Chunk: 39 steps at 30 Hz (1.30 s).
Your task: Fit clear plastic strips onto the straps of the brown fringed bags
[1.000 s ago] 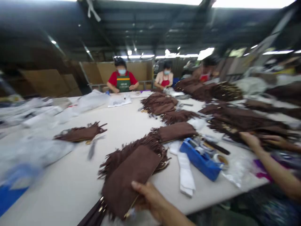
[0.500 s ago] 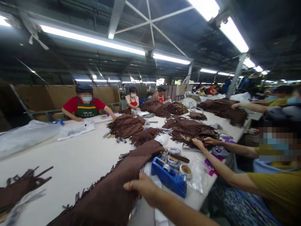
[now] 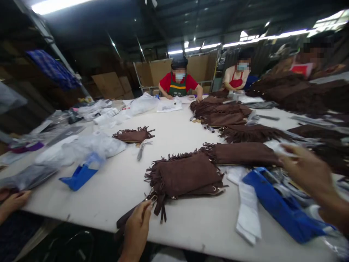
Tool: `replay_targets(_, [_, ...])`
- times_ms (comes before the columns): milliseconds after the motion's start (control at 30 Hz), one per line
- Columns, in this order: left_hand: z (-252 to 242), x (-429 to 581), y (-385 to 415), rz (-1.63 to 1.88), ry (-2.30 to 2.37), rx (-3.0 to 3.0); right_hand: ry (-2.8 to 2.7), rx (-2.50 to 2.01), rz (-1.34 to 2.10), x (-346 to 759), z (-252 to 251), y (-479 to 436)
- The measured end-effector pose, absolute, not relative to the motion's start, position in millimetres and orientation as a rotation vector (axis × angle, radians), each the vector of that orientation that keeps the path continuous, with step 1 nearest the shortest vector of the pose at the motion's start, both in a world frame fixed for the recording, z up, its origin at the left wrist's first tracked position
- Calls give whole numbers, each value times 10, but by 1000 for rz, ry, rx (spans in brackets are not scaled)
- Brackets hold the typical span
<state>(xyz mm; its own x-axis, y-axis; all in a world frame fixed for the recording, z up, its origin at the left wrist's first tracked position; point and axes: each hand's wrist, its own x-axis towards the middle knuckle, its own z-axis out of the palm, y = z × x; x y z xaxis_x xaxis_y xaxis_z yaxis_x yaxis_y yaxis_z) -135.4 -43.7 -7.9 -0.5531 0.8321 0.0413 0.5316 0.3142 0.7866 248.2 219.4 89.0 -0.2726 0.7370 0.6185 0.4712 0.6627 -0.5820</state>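
Observation:
My left hand (image 3: 137,227) is at the near table edge, thumb and fingers pinched on a dark brown strap (image 3: 128,217) with a small metal buckle. Just beyond it lies a brown fringed bag (image 3: 188,174), its fringe toward my left hand and metal rings at its lower right corner. Another brown fringed bag (image 3: 245,153) lies flat behind it. My right hand (image 3: 308,174), somewhat blurred, reaches in over the right side with fingers closed on a thin white piece of wrapping (image 3: 282,148) beside that second bag's right end.
A blue tape dispenser (image 3: 283,203) stands below my right hand, near folded white wrapping (image 3: 247,214). Another blue dispenser (image 3: 80,176) and plastic bags (image 3: 89,147) lie left. A co-worker's hand (image 3: 16,203) shows at the left edge. Across the table a person (image 3: 178,82) touches piled brown bags (image 3: 223,112).
The view has swung left. My left hand has come into sight with the strap. My right hand, earlier on a brown bag, now holds white wrapping.

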Motion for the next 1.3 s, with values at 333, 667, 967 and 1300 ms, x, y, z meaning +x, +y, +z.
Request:
replay_targets(333, [-307,-1139,-25,762,2468,1884,-2756,-709,188,378,-149,1249])
replay_targets(667, [243,-1180,27,1429,1845,1433,-2442,-797,496,471,253,1550])
replay_targets(967, [346,-1063,599,1594,1599,998,-2183,-845,652,370,447,1495])
replay_targets(1300, [425,-1458,412,1198,1081,608,-2563,-707,423,421,153,1466])
